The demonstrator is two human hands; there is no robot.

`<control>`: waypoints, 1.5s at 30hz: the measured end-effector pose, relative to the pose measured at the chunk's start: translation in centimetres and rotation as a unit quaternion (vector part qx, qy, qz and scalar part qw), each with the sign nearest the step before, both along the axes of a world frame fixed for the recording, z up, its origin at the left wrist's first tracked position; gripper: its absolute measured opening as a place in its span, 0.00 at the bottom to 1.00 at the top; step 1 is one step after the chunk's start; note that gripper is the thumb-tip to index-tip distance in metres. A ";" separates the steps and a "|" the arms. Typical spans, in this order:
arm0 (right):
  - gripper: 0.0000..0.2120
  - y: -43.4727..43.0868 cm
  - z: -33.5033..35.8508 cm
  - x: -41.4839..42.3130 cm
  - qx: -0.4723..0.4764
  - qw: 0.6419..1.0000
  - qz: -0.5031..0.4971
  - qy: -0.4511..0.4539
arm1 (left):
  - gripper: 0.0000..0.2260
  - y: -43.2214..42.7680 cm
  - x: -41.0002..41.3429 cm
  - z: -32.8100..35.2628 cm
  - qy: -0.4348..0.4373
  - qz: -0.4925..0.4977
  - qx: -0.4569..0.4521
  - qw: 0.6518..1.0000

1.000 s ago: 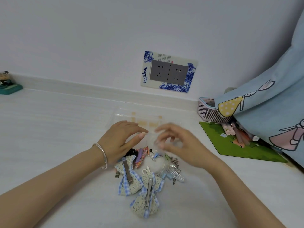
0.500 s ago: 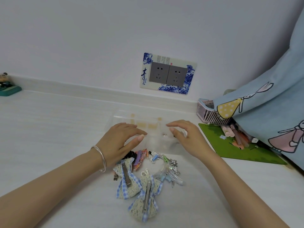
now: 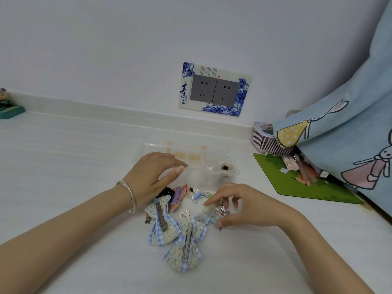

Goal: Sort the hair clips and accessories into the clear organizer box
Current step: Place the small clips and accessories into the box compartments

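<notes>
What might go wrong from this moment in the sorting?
1. The right hand curls over tangled metal clips; lifting one may drag out others.
2. The left hand hovers at the clear organizer box, which looks light; a bump may shift it.
3. Its dividers barely show, so a clip may land in the wrong compartment.

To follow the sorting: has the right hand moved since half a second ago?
Yes. The right hand came back from the clear organizer box toward the person, onto the pile of clips.

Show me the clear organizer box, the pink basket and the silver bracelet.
clear organizer box (image 3: 231, 176), head view, right wall
pink basket (image 3: 263, 143), head view, slatted wall
silver bracelet (image 3: 131, 198), head view, wrist band
</notes>
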State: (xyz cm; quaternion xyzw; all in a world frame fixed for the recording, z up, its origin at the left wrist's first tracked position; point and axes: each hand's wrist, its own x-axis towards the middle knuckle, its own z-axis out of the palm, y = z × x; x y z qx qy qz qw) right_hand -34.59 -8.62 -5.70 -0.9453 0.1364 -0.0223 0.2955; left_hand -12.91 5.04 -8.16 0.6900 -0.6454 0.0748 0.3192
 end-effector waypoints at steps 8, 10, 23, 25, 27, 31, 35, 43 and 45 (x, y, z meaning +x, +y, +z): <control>0.12 0.7 -0.3 0.0 -0.028 0.999 -0.010 -0.024 | 0.32 -0.1 -0.1 -0.1 -0.005 0.007 -0.004 1.000; 0.12 1.0 -0.3 0.0 -0.042 0.999 -0.013 -0.025 | 0.32 -0.1 -0.1 -0.1 -0.005 0.007 -0.006 1.000; 0.17 -0.7 0.3 -0.3 0.231 0.962 -0.041 -0.139 | 0.30 -0.1 -0.1 -0.1 -0.004 0.005 -0.014 1.000; 0.12 -0.9 0.9 0.1 0.235 0.949 -0.076 -0.196 | 0.30 0.0 -0.1 -0.1 -0.001 0.007 -0.012 1.000; 0.10 -1.4 1.6 1.0 0.215 0.932 -0.114 -0.267 | 0.31 0.0 -0.2 -0.1 -0.001 0.009 -0.006 1.000; 0.09 -3.2 1.8 3.5 0.082 0.918 -0.181 -0.343 | 0.31 0.0 -0.1 -0.1 -0.008 0.009 -0.007 1.000; 0.08 -4.2 0.6 5.5 0.016 0.924 -0.196 -0.327 | 0.31 0.0 0.0 -0.1 -0.017 0.009 -0.003 1.000; 0.04 -4.2 0.2 3.4 0.045 0.937 -0.170 -0.301 | 0.23 0.2 -0.7 0.4 -0.012 -0.035 -0.033 0.999; 0.04 -4.2 0.4 2.6 0.047 0.932 -0.168 -0.317 | 0.19 0.3 -1.6 0.7 -0.013 -0.069 -0.046 0.996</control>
